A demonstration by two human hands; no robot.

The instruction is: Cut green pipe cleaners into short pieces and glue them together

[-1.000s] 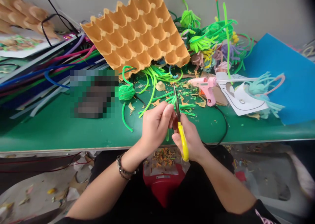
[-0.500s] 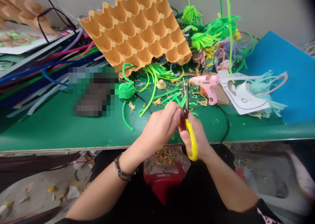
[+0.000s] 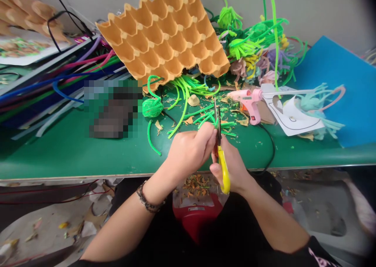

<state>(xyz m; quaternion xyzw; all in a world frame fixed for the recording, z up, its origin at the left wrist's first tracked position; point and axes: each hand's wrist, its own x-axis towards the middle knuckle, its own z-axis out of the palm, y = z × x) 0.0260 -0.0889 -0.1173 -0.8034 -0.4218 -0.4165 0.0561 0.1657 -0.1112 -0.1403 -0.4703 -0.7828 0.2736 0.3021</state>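
My right hand (image 3: pixel 233 163) grips a pair of scissors (image 3: pixel 223 169) by the yellow handles, blades pointing up and away from me. The blades are nearly together. Beside them, my left hand (image 3: pixel 190 149) is closed in a pinch on a green pipe cleaner (image 3: pixel 216 123), mostly hidden by fingers and blades. Cut green pipe cleaner pieces (image 3: pixel 199 112) lie just beyond both hands. A green pipe cleaner ball (image 3: pixel 152 107) with a curled stem sits to the left, and a curved loose piece (image 3: pixel 152 139) lies in front of it.
A cardboard egg tray (image 3: pixel 164 36) leans behind. Right of my hands are a pink glue gun (image 3: pixel 249 102) with a black cord, a paper cutout (image 3: pixel 293 114) and a blue sheet (image 3: pixel 337 91). Long pipe cleaners (image 3: pixel 67 79) lie left. A red bin (image 3: pixel 199 212) with scraps sits below the table edge.
The scissors have swung slightly left and their blades have come closer together over the green pipe cleaner. My left hand has hardly moved.
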